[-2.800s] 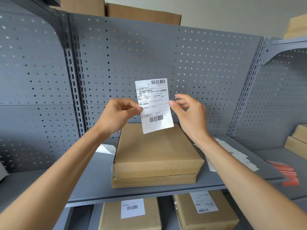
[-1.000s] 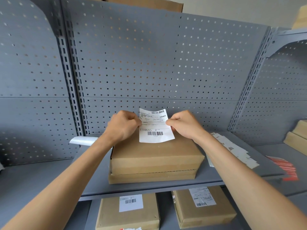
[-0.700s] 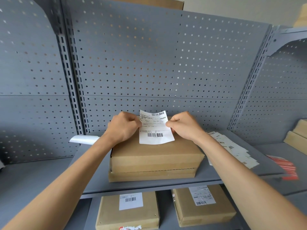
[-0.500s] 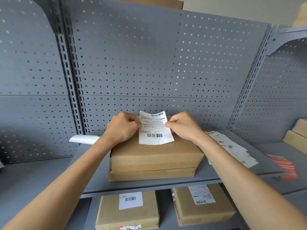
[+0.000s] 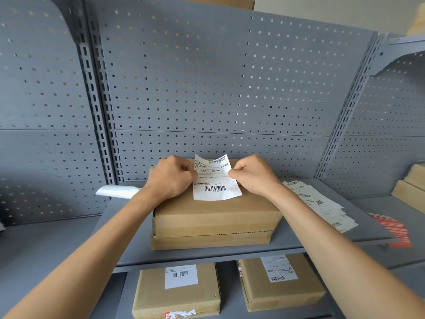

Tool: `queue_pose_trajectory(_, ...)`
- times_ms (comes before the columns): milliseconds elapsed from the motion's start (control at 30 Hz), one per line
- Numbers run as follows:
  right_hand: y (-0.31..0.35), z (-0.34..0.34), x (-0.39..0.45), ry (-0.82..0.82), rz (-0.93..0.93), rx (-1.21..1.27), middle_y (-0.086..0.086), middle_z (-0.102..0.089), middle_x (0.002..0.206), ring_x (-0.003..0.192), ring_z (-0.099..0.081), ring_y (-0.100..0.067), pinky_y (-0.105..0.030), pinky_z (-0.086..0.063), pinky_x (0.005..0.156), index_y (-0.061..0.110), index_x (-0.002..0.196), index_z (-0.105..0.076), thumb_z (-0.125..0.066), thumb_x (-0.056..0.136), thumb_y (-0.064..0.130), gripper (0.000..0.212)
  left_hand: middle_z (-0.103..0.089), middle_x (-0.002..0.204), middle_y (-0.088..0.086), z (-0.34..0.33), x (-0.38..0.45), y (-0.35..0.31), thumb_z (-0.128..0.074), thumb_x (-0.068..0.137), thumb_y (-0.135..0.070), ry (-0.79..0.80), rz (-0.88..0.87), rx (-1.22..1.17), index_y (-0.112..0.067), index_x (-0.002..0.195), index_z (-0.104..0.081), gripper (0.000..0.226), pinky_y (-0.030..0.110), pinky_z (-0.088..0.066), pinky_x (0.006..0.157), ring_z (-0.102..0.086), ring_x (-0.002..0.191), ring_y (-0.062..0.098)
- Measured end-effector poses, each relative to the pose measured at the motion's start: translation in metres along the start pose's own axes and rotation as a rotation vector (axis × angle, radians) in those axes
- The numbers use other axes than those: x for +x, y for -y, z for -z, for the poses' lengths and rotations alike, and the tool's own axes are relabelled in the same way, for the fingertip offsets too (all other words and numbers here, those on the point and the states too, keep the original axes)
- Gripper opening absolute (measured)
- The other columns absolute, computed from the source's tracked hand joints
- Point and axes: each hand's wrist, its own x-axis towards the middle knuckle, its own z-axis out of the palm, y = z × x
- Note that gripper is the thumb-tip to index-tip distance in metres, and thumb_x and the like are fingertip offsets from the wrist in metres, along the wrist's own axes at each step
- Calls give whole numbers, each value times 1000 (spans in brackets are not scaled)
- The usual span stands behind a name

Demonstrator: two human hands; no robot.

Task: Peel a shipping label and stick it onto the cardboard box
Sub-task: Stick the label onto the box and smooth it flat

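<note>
A white shipping label with barcodes lies bent over the top of a flat cardboard box on the grey shelf. Its lower half rests on the box top; its upper half curls up. My left hand pinches the label's left edge and my right hand pinches its right edge, both fists resting on the box. This box sits on a second flat box beneath it.
A strip of more labels lies on the shelf to the right. White backing paper lies left of the boxes. Two labelled boxes sit on the lower shelf. A perforated back panel stands close behind. Red-striped paper lies far right.
Both hands brought the label down from mid-air onto the box top. In the last second its lower half has settled flatter on the box; the hands have barely moved.
</note>
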Motion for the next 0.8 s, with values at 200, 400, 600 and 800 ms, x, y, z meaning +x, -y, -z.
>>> queue_pose_trajectory(200,0,-4,-1,-13,18,-24,0,-47,54,56,-42,-18,-30,-37,66,-4,69,-59,-60,76,19,24,-73,81,-9,2,-2,-3,-52,72,-37,14,-16,37,-24,63,-68,22,46,-54,87,-62,85,23)
queue_pose_trajectory(400,2,-4,-1,-8,12,-64,0,-53,55,58,-47,-19,-29,-38,67,-1,71,-64,-64,74,21,22,-66,72,-4,-2,-1,-4,-58,77,-36,-8,-33,121,-21,67,-65,19,44,-51,87,-55,89,27)
queue_pose_trajectory(600,3,-5,-1,-11,14,-92,-2,-58,58,61,-50,-19,-31,-41,70,1,73,-68,-65,72,22,21,-61,70,-4,-3,-2,-6,-62,82,-33,-26,-50,161,-19,64,-59,23,43,-47,86,-51,96,27)
queue_pose_trajectory(800,5,-3,-2,-2,20,-129,-11,-74,76,71,-62,-26,-34,-46,77,4,75,-71,-65,73,23,20,-62,74,-4,-6,-4,-6,-61,84,-36,-53,-97,261,-20,66,-57,24,40,-39,88,-48,97,24)
